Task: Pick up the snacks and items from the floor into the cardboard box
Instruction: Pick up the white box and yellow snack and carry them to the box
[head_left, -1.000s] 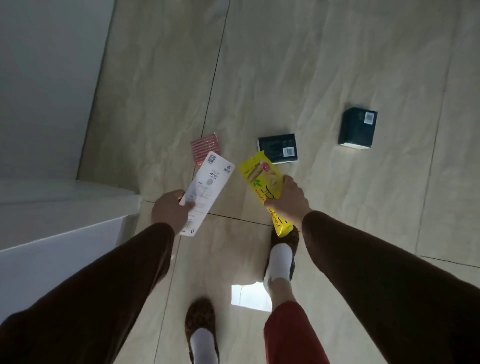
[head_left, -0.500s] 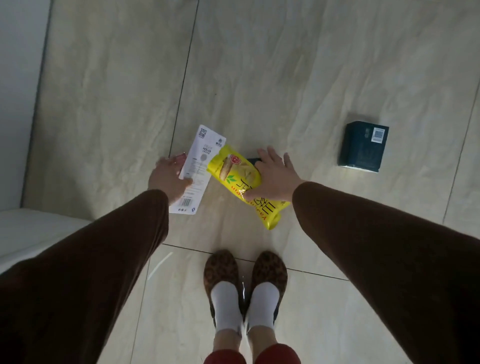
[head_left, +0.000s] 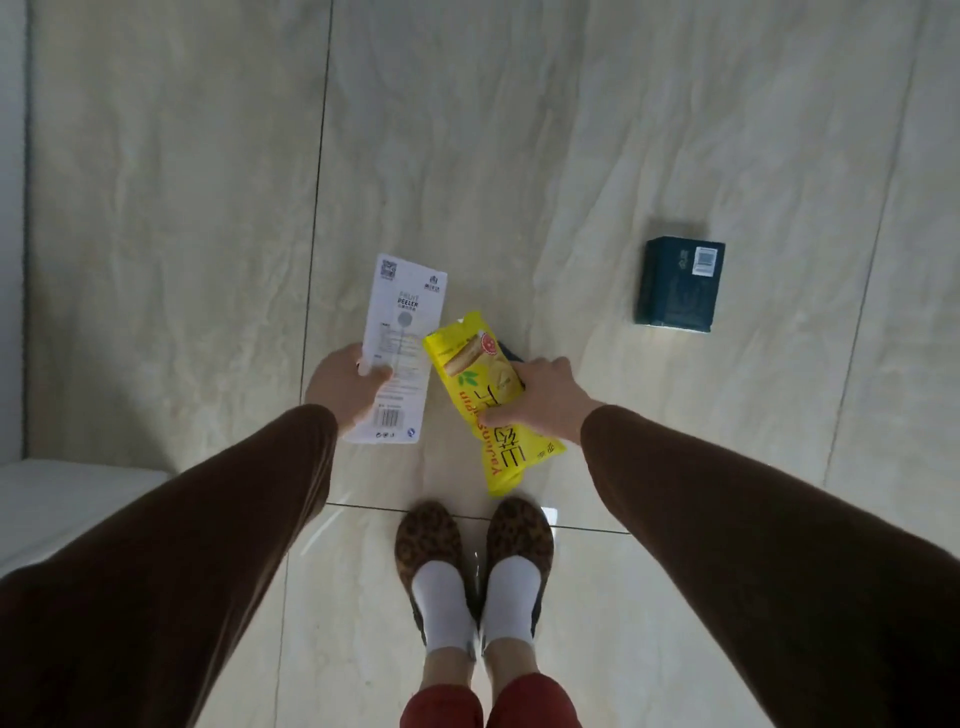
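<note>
Pinched between thumb and fingers, the white fruit-peeler card (head_left: 399, 349) stands up out of the left hand (head_left: 345, 385) at frame centre, while the right hand (head_left: 545, 399) just beside it grips the yellow snack packet (head_left: 491, 410) — a dark edge peeks out beneath those fingers, too hidden to identify. Well apart, at right of centre, a dark green box (head_left: 679, 283) lies flat on the tiled floor (head_left: 467, 156) — leopard-print slippers (head_left: 472, 545) stand below the hands.
</note>
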